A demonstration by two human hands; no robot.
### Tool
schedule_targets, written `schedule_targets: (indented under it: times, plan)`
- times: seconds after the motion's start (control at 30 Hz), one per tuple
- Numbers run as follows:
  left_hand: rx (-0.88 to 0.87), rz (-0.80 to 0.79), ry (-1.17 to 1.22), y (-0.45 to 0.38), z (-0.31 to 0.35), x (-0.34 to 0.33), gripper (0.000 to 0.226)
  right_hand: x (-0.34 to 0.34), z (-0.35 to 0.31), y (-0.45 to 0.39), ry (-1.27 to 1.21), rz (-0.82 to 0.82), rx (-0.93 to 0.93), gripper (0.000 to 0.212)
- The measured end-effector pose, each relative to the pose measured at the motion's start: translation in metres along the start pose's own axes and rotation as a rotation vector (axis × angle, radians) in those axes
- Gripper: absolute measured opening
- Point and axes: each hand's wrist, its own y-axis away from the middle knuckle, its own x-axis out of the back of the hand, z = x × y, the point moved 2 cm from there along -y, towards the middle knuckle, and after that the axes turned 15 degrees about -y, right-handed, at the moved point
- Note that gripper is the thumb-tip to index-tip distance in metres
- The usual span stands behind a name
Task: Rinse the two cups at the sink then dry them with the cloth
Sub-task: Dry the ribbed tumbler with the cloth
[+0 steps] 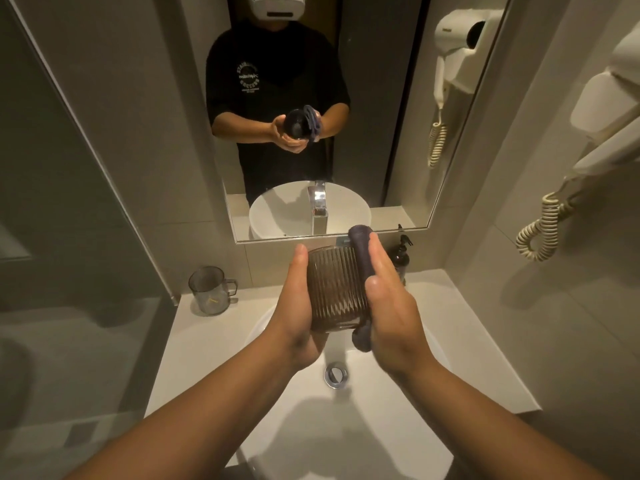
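A brown ribbed glass cup (336,294) lies on its side above the white sink basin (294,403), its mouth pointing away from me. My left hand (294,306) grips it from the left and below. My right hand (388,299) presses a dark purple cloth (362,252) flat against the cup's right side, fingers straight. The cloth's lower end hangs out under the palm. A second cup, clear with a handle (211,290), stands upright on the counter at the back left, apart from both hands.
The drain (335,375) sits in the basin below the hands. A dark soap pump bottle (401,256) stands behind my right hand. A mirror (138,81) covers the wall ahead and shows the tap. A wall hair dryer's coiled cord (540,230) hangs at right.
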Motion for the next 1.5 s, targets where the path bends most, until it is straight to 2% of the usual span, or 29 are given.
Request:
schedule_targets:
  times: [0.07,0.1,0.27,0.37,0.43,0.5,0.6,0.63,0.73,0.83,0.93,1.0,1.07,1.2,1.27,1.33,1.43,1.5]
  plan:
    - [0.006,-0.004,0.012,-0.002,0.001,0.0,0.075,0.003,0.003,-0.005,-0.215,0.037,-0.157,0.052]
    - [-0.002,0.014,-0.008,-0.003,0.001,0.0,0.075,0.004,0.002,-0.005,-0.206,0.046,-0.172,0.053]
    - [-0.065,0.205,-0.209,-0.006,0.004,0.0,0.058,-0.002,-0.009,0.003,0.239,0.052,0.073,0.055]
    - [-0.089,0.084,-0.202,0.001,0.006,-0.005,0.071,-0.008,-0.009,0.007,0.471,0.021,0.258,0.056]
    - [-0.092,0.054,-0.172,0.004,0.008,-0.007,0.073,-0.009,-0.007,0.008,0.498,0.005,0.3,0.056]
    - [-0.069,0.055,-0.135,0.002,0.009,-0.005,0.069,-0.006,-0.007,0.007,0.354,0.0,0.242,0.055]
    - [-0.013,0.05,-0.081,0.001,0.011,-0.003,0.074,0.002,-0.006,-0.002,-0.064,0.029,0.006,0.056]
    - [-0.007,0.052,-0.08,0.0,0.013,-0.003,0.075,0.003,-0.006,-0.004,-0.104,0.044,-0.035,0.056]
    - [-0.006,0.143,-0.145,-0.004,0.014,-0.003,0.066,0.001,-0.006,-0.003,0.086,0.065,0.001,0.057]
    - [-0.02,0.201,-0.29,-0.008,0.015,-0.002,0.059,-0.002,-0.006,0.002,0.367,0.029,0.176,0.054]
    - [-0.034,0.116,-0.26,-0.005,0.013,-0.004,0.061,-0.009,-0.005,0.007,0.614,-0.038,0.353,0.054]
    - [-0.054,0.057,-0.223,-0.002,0.012,-0.006,0.06,-0.013,-0.004,0.011,0.679,-0.057,0.419,0.053]
    - [-0.05,0.053,-0.184,0.001,0.011,-0.007,0.063,-0.011,-0.004,0.011,0.552,-0.033,0.362,0.053]
    - [0.006,0.028,-0.091,0.002,0.013,-0.004,0.075,-0.003,-0.012,0.004,-0.172,0.047,-0.084,0.048]
    - [0.005,0.019,-0.082,0.003,0.016,-0.005,0.077,-0.001,-0.016,0.001,-0.271,0.086,-0.154,0.046]
    - [-0.008,0.1,-0.114,0.001,0.02,-0.006,0.075,-0.003,-0.019,0.003,-0.092,0.081,-0.086,0.051]
    - [-0.114,0.308,-0.219,-0.004,0.023,-0.005,0.06,-0.002,-0.014,0.005,0.19,0.102,0.043,0.057]
    - [-0.151,0.33,-0.233,-0.004,0.021,-0.006,0.059,-0.005,-0.018,0.005,0.323,0.092,0.155,0.056]
